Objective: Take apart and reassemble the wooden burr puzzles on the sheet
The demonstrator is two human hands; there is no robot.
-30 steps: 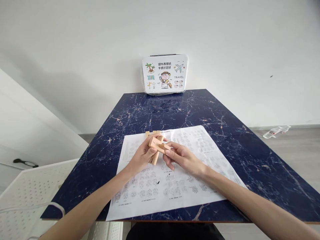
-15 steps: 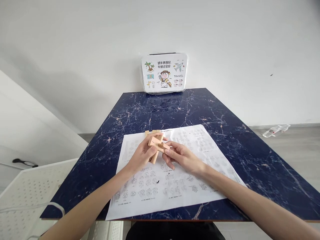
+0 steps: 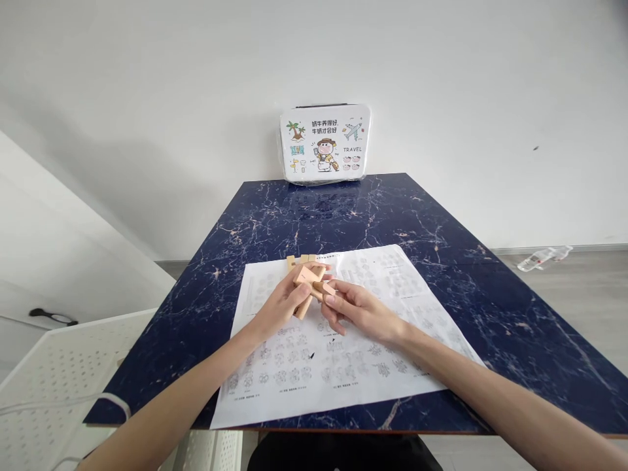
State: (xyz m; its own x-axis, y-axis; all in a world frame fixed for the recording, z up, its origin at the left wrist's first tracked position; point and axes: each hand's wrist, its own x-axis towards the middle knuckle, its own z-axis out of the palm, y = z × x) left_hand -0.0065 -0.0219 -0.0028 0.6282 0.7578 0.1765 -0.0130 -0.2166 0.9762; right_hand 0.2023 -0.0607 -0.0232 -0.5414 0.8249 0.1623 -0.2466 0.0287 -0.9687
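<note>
Above the printed sheet, my left hand (image 3: 280, 299) is closed around several crossed light-wood puzzle pieces (image 3: 307, 275). My right hand (image 3: 360, 311) pinches a notched wooden piece (image 3: 324, 288) between thumb and fingers, where it meets the others. My palm and fingers hide part of the wooden assembly. Just beyond my left hand, more wooden pieces (image 3: 308, 259) lie at the top edge of the paper. The white sheet (image 3: 294, 409) beneath carries rows of small line drawings of assembled shapes.
The table (image 3: 338, 226) has a dark blue marbled top. A white cartoon-printed case (image 3: 325, 144) in clear plastic stands at its far edge against the wall. White perforated furniture (image 3: 63, 366) with a cable (image 3: 63, 400) is at the left. A clear plastic bottle (image 3: 543, 258) lies on the floor at right.
The pieces in my hands have tilted slightly, and my right fingers have shifted a little on the notched piece. The whole view has moved slightly.
</note>
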